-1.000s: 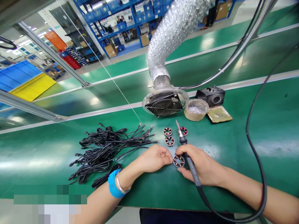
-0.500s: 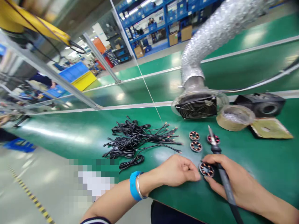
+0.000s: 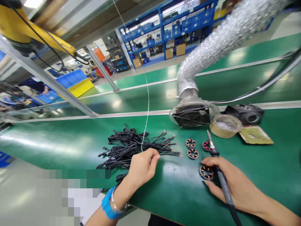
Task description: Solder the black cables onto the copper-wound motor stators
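Observation:
My right hand (image 3: 231,179) grips a soldering iron (image 3: 222,179), its metal tip pointing away from me. Between that hand's thumb and forefinger sits a round motor stator (image 3: 207,172) with copper windings. Over the near edge of a pile of black cables (image 3: 127,149), my left hand (image 3: 142,168) has thumb and forefinger pressed together, right at one cable's length; what they pinch is hidden. A thin pale wire (image 3: 147,110) comes down from above to this hand's knuckles. Two more copper-wound stators (image 3: 192,153) and one with reddish windings (image 3: 206,146) lie beyond the right hand.
A fume fan (image 3: 191,117) on a silver flexible duct (image 3: 188,69) stands at the back, beside a tape roll (image 3: 225,125), a black block-shaped device (image 3: 245,114) and a yellowish pad (image 3: 255,135). A metal rail (image 3: 131,113) crosses the green bench.
My left hand has moved left, from beside the held stator to the cable pile. The pale wire now curves down to it. My right hand keeps the iron and stator.

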Demonstrator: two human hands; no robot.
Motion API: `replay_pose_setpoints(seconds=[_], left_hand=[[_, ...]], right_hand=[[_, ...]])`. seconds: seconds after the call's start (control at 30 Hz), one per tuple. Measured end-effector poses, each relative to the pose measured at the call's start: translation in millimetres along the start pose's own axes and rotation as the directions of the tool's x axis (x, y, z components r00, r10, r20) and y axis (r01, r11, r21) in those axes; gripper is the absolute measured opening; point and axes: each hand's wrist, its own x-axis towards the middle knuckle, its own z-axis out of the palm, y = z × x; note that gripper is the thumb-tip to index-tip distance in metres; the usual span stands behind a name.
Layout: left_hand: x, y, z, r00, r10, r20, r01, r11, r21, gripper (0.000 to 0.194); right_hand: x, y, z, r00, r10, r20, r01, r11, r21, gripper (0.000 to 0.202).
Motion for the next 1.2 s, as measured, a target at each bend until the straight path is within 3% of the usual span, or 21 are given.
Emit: replay_pose_setpoints(seconds=[0.2,0.3,0.43,0.5,0.53,0.57,0.63,0.67,0.7,0.8,0.9,1.07,1.13,1.2], left_hand=[[-14.9,28.3,18.6,0.979,0.184,-0.088,-0.193,0.975,-0.109,0.017],[-8.3,38.5,24.5,0.978,0.206,0.017,-0.201,0.969,-0.141,0.018],[15.4,55.0,13.4,0.955,0.286,0.083,-0.255,0.928,-0.271,0.027],[30.5,63.5,8.1,0.925,0.347,0.156,-0.257,0.872,-0.416,0.032],[37.4,66.5,7.6,0.889,0.377,0.259,-0.194,0.824,-0.533,0.035],[43.4,68.5,8.6,0.822,0.411,0.393,-0.070,0.759,-0.647,0.039],[51.2,68.7,15.0,0.634,0.475,0.610,0.266,0.607,-0.749,0.046],[52.8,67.3,19.6,0.570,0.490,0.659,0.395,0.540,-0.743,0.048],[53.3,65.4,24.4,0.551,0.488,0.677,0.471,0.488,-0.735,0.049],[49.6,60.6,37.2,0.639,0.439,0.631,0.477,0.418,-0.773,0.051],[43.0,61.7,43.3,0.698,0.405,0.591,0.423,0.433,-0.796,0.050],[30.1,68.7,41.8,0.867,0.306,0.393,0.222,0.469,-0.855,0.033],[25.3,70.0,41.1,0.884,0.279,0.374,0.191,0.516,-0.835,0.030],[21.6,70.7,41.6,0.874,0.287,0.392,0.190,0.541,-0.819,0.030]], right_hand=[[18.1,-41.7,-8.9,0.971,0.137,-0.197,-0.089,0.968,0.236,0.031],[22.3,-49.4,-7.6,0.956,0.147,-0.254,-0.086,0.968,0.237,0.022],[23.8,-49.5,-6.4,0.955,0.084,-0.283,-0.020,0.975,0.223,0.024],[25.8,-50.0,-6.4,0.953,0.027,-0.303,0.049,0.970,0.240,0.026],[26.9,-50.3,-6.5,0.951,0.006,-0.308,0.077,0.964,0.256,0.027],[27.9,-50.6,-6.7,0.950,-0.010,-0.312,0.100,0.957,0.272,0.028],[28.6,-50.0,-6.7,0.946,-0.019,-0.325,0.119,0.950,0.290,0.029],[28.3,-49.1,-6.3,0.944,-0.008,-0.330,0.110,0.950,0.291,0.029],[27.6,-47.6,-5.5,0.942,0.015,-0.337,0.089,0.953,0.290,0.030],[24.7,-42.4,-0.9,0.930,0.122,-0.346,-0.003,0.945,0.327,0.032],[24.0,-39.7,3.7,0.920,0.173,-0.351,-0.029,0.925,0.380,0.027],[25.2,-42.6,4.5,0.909,0.213,-0.358,-0.042,0.902,0.430,0.026],[24.6,-43.5,3.4,0.911,0.224,-0.348,-0.045,0.889,0.455,0.029],[23.9,-44.2,2.9,0.914,0.233,-0.332,-0.054,0.880,0.471,0.030]])
